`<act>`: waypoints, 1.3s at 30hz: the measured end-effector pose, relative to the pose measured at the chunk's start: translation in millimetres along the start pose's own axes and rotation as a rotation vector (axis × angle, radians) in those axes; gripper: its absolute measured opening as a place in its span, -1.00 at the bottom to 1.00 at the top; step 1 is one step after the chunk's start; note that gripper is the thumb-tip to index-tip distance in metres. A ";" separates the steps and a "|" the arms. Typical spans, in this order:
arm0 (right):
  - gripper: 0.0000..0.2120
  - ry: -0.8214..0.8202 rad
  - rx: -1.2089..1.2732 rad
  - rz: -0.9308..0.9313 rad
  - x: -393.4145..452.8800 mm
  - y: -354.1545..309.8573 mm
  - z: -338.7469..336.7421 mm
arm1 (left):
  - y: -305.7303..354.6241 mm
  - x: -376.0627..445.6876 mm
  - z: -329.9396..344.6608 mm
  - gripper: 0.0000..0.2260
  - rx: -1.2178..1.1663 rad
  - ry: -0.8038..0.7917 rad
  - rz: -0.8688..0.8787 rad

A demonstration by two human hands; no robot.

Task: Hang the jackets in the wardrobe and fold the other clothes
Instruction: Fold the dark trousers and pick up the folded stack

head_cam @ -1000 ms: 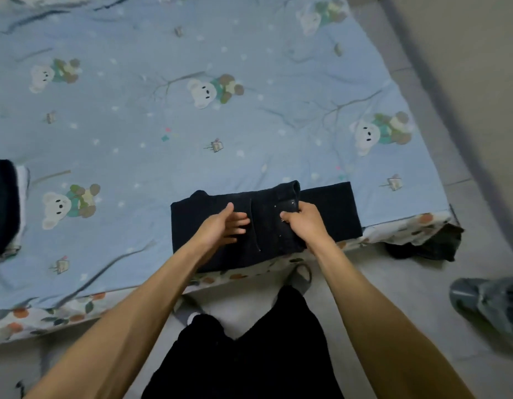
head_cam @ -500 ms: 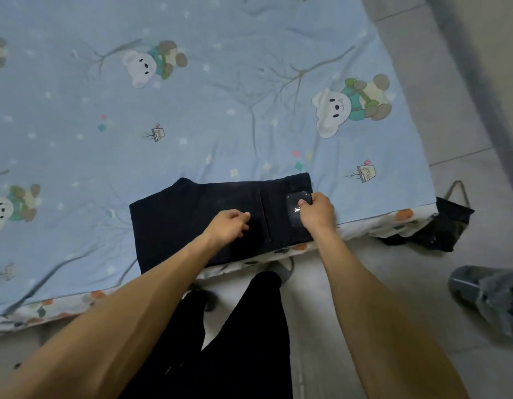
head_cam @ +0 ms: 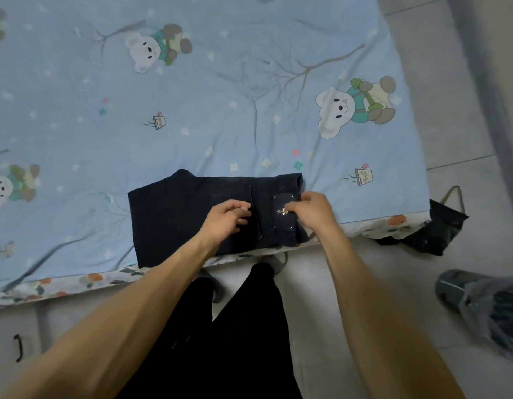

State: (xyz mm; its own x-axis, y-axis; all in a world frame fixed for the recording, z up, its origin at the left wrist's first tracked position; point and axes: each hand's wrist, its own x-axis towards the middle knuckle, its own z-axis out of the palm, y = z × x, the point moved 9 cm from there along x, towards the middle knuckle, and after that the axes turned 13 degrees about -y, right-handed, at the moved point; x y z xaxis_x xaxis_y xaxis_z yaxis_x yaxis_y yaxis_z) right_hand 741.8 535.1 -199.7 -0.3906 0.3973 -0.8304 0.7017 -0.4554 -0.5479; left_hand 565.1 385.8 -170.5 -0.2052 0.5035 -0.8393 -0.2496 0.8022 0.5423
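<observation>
Dark navy jeans (head_cam: 177, 220) lie folded into a compact rectangle on the blue bear-print bed sheet (head_cam: 220, 110), close to the bed's front edge. A back pocket with a small silver cross emblem faces up at the right end. My left hand (head_cam: 223, 220) sits on the middle of the jeans, fingers curled and pinching the cloth beside a vertical seam. My right hand (head_cam: 312, 211) holds the right end at the pocket, with its fingers curled over the folded edge.
A black bag (head_cam: 430, 228) with a strap lies on the tiled floor by the bed's right corner. A grey plastic-wrapped bundle (head_cam: 485, 306) sits at the far right. My dark trouser legs stand against the bed front, which has a drawer handle (head_cam: 18, 347) at lower left.
The part of the jeans that stuck out to the right has been folded over to the left, making the bundle shorter. Both hands stay on it, and the view has shifted right.
</observation>
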 end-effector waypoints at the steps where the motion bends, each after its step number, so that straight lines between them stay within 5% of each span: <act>1: -0.89 -0.086 0.051 0.003 -5.2 -4.9 10.8 | 0.2 -1.1 -0.2 -0.86 -0.012 -0.028 -0.004; 3: -0.85 -0.231 0.078 -0.026 -15.8 -19.0 34.7 | 0.8 -2.7 2.3 -0.81 -0.061 -0.112 -0.009; 6: -0.85 -0.382 0.005 -0.103 -31.5 -42.5 82.1 | 10.2 -11.8 0.5 -0.49 -0.255 -0.266 0.127; 10: -0.52 -0.547 -0.086 -0.140 -50.2 -61.5 156.2 | -7.7 -35.9 -62.8 -0.60 -0.139 -0.036 0.186; 12: -0.47 -0.516 -0.052 -0.133 -50.2 -69.9 181.9 | -26.0 -46.5 -103.3 -0.78 -0.154 0.069 0.208; 16: -0.58 -0.315 -0.064 -0.161 -39.8 -81.2 217.5 | -63.2 -53.9 -185.7 -0.75 -0.314 0.112 0.195; 20: -0.63 -0.122 -0.379 -0.249 -25.5 -92.7 249.9 | -116.6 -31.0 -260.4 -0.77 -0.415 0.153 0.107; 24: -0.45 -0.060 -0.882 -0.348 -11.5 -103.7 292.0 | -155.6 -0.8 -290.3 -0.81 -0.314 0.152 -0.024; 28: -0.39 -0.013 -1.251 -0.382 10.6 -104.7 333.4 | -164.6 20.3 -291.2 -0.52 -0.163 0.092 0.001; 31: -0.38 -0.019 -1.376 -0.396 24.8 -95.0 348.4 | -165.4 23.1 -291.5 -0.62 -0.049 0.181 0.033; 36: -0.31 0.012 -1.458 -0.198 66.1 -60.4 333.4 | -183.8 14.6 -315.4 -0.52 0.188 0.471 -0.061; 39: -0.35 0.083 -1.416 -0.360 57.2 -70.0 346.2 | -161.4 -3.0 -312.4 -0.37 0.511 0.608 0.071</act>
State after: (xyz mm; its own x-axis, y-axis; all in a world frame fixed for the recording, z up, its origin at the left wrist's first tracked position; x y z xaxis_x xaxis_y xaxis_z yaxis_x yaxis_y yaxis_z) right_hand 464.0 313.9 -243.9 -0.6675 0.3842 -0.6378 0.5816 0.8039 -0.1244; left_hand 310.4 154.5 -243.4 -0.7218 0.4141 -0.5546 0.2185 0.8967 0.3850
